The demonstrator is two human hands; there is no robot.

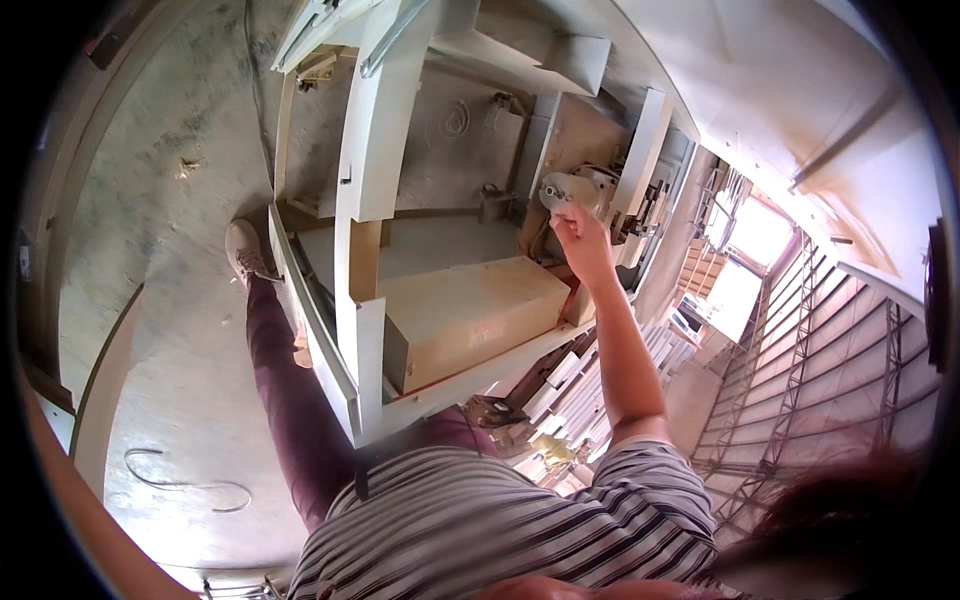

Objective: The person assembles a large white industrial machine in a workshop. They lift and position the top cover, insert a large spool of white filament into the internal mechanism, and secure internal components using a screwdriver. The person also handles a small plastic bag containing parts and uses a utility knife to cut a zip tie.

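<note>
My right hand [580, 228] reaches up into an open, pale machine cabinet [372, 130]. Its fingers are curled together at the lower edge of a round, silvery metal disc [574, 190] with a bolt-like piece on its face. What the fingertips grip, if anything, is hidden. Metal mechanism parts [632, 215] sit just right of the disc. Below and left of the hand, a long beige box-shaped housing [475, 315] lies inside the frame. Only my left arm [95, 510] shows at the lower left rim; its hand is out of the picture.
Upright frame posts [368, 190] and a narrow edge panel [315, 325] stand between my leg and the cabinet's inside. A large pale panel [800, 90] spans the upper right. On the concrete floor [180, 330] lie a bent wire [185, 485] and a dark cable [255, 100].
</note>
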